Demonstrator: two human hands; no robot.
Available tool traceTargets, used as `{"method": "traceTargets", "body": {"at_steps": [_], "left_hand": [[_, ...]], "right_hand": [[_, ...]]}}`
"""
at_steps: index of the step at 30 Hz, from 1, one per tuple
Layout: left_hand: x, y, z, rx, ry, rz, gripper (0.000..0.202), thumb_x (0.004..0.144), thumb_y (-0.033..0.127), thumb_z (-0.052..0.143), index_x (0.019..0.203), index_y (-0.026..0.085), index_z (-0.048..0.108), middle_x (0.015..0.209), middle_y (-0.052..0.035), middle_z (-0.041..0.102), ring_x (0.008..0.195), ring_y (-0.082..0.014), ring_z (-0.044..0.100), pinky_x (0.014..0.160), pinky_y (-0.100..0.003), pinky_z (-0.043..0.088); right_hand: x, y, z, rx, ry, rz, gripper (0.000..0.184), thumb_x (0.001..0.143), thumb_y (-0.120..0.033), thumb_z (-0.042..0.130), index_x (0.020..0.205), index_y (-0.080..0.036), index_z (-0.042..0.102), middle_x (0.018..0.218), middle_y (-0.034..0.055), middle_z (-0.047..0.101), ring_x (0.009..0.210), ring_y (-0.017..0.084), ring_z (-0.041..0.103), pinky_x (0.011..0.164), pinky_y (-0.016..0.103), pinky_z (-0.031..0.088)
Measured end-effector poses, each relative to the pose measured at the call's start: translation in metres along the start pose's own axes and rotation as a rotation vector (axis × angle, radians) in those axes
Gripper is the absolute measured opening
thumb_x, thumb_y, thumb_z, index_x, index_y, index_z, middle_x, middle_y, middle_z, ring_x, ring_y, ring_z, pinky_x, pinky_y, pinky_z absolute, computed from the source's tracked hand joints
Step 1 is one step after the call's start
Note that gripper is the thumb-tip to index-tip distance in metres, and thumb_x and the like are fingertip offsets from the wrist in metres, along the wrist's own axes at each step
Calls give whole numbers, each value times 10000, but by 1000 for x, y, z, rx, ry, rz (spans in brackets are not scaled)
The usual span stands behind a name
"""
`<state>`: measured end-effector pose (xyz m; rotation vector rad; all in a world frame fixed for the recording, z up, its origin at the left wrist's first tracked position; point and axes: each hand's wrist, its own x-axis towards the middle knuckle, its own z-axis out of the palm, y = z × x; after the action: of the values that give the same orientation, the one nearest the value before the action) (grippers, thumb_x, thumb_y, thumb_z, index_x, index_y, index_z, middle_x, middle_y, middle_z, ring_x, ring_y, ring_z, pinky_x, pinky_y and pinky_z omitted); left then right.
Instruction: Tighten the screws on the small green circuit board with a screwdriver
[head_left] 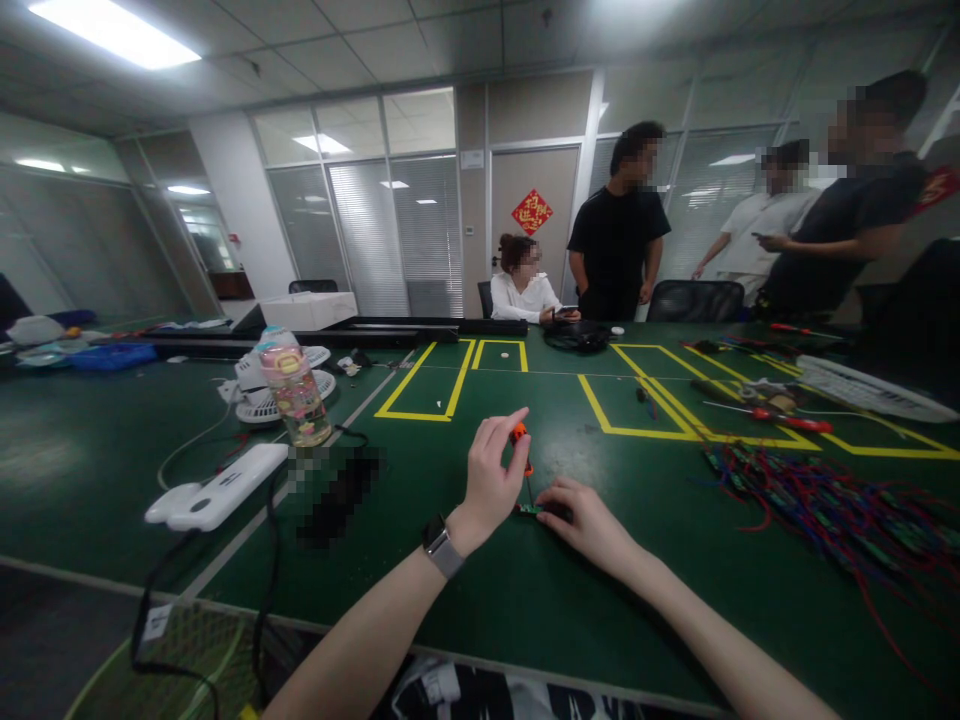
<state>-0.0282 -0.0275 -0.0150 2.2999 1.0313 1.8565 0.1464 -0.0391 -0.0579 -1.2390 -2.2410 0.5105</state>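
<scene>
My left hand (491,475), with a watch on its wrist, is closed round a screwdriver (529,468) with an orange handle. Its dark shaft points down at a small green circuit board (528,510) on the table. My right hand (581,515) pinches the right end of that board, and its fingers cover part of it. Whether the screwdriver tip touches the board is too small to tell. To the right lies a tangled pile of similar green boards with red and blue wires (825,500).
Yellow tape outlines (412,416) mark the green table (450,620). At left stand a drink bottle (296,390), a white handheld device (217,485) and cables. A red-handled screwdriver (787,418) and a white keyboard (874,388) lie at right. Several people are behind the table.
</scene>
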Motion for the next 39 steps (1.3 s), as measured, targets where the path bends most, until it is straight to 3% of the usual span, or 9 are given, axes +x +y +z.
{"method": "traceTargets", "body": {"at_steps": [4,10,16,22,28,34,39], "left_hand": [[-1,-1,0,41,16,20,233,953,265,516,1159,201,604,935,-52,593,893,-184,562,785,-318,487],[-2,3,1,-17,-15,1,337,997,196,373,1300,200,520,1068,-84,607,982,-183,574,857,-337,493],[0,1,0,47,23,21,227,944,262,529,1141,202,623,897,-45,579,851,-176,562,747,-307,493],[-2,3,2,-12,-14,7,368,984,171,368,1325,200,504,1093,-91,602,1004,-186,574,873,-346,499],[-1,2,0,37,21,9,238,938,229,513,1152,204,613,938,-55,571,889,-181,563,785,-318,499],[-2,4,0,-36,-22,-2,340,978,179,391,1288,207,527,1094,-83,575,1013,-185,560,878,-335,485],[-2,1,1,7,7,16,299,950,203,487,1241,207,555,985,-60,575,923,-184,560,808,-322,491]], "right_hand": [[0,2,2,-5,4,-1,123,855,-202,611,922,-188,714,913,57,633,861,211,608,791,317,483],[0,2,1,7,4,-11,128,858,-208,607,927,-190,713,919,57,631,860,211,605,798,320,486],[0,-1,0,6,5,-2,121,852,-192,616,919,-184,716,908,60,631,865,214,605,798,319,484],[0,0,1,13,2,-8,134,855,-193,605,930,-192,716,914,57,635,869,212,610,800,314,485],[0,1,1,6,14,-13,125,853,-193,609,919,-190,715,903,53,632,861,211,609,791,308,484],[0,0,0,6,-2,-17,125,854,-183,610,924,-184,714,894,52,627,845,207,605,778,306,482],[0,-1,-1,4,-1,-15,127,859,-187,610,933,-185,714,905,54,624,850,206,603,769,302,481]]}}
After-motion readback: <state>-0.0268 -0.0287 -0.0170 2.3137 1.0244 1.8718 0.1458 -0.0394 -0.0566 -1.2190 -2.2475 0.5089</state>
